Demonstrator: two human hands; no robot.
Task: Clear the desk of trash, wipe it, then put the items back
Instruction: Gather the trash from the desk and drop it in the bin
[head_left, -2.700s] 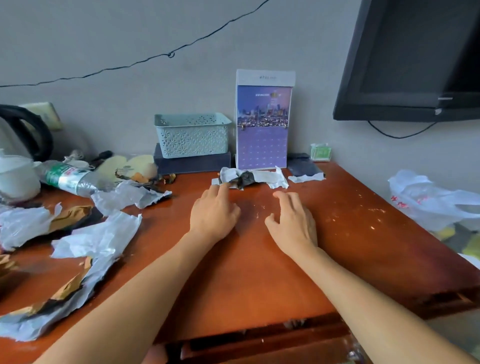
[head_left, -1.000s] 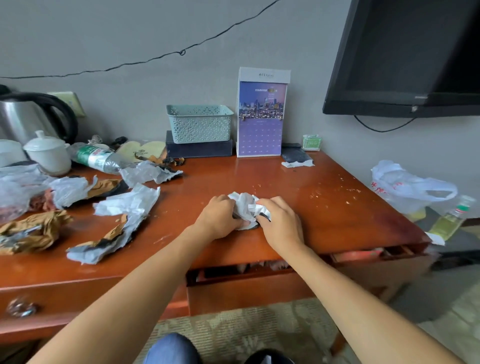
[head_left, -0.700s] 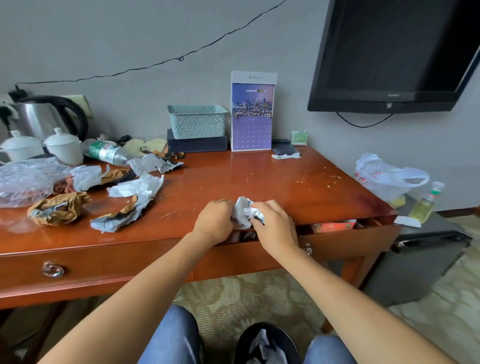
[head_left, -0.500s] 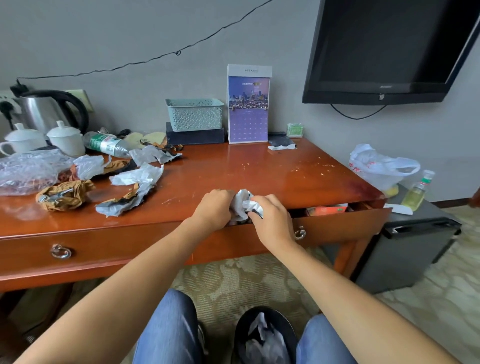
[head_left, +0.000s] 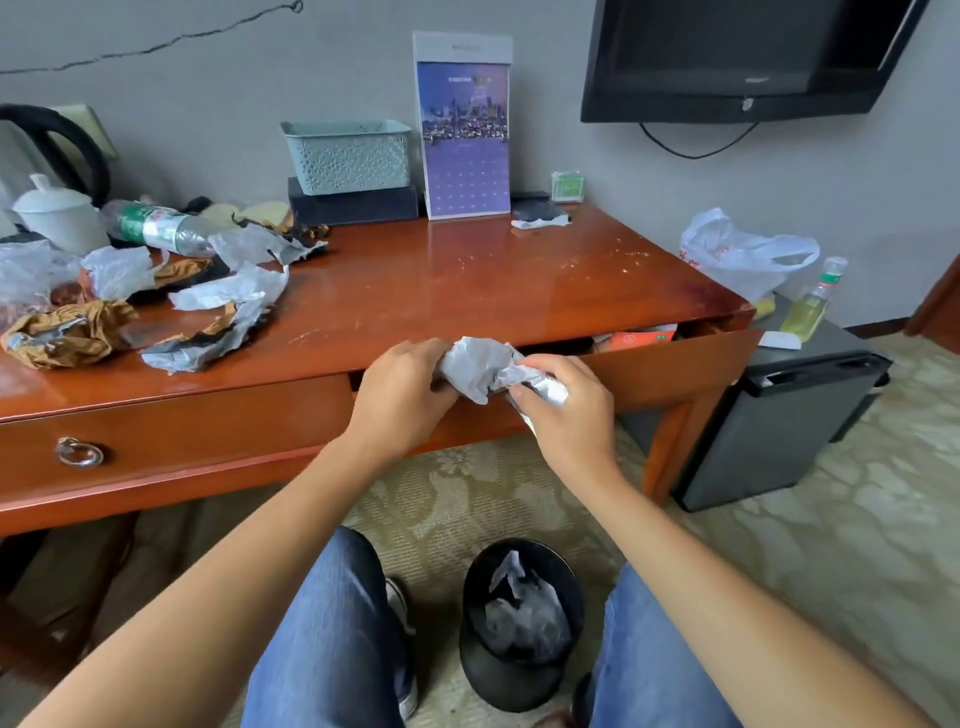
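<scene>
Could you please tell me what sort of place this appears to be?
Probably a hotel or guest room: a wooden desk bearing a kettle and lidded cup, a wall-mounted television, and a mini fridge beside it.

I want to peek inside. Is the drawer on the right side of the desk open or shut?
Open a little. The right drawer front stands out from the desk edge, and an orange packet shows in the gap.

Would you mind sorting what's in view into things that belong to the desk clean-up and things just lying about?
Job in hand:
- crumpled paper wad, gripped by left hand and right hand
- black bin
- torn wrappers
- desk

Lying about:
- television
- mini fridge
- white plastic bag
</scene>
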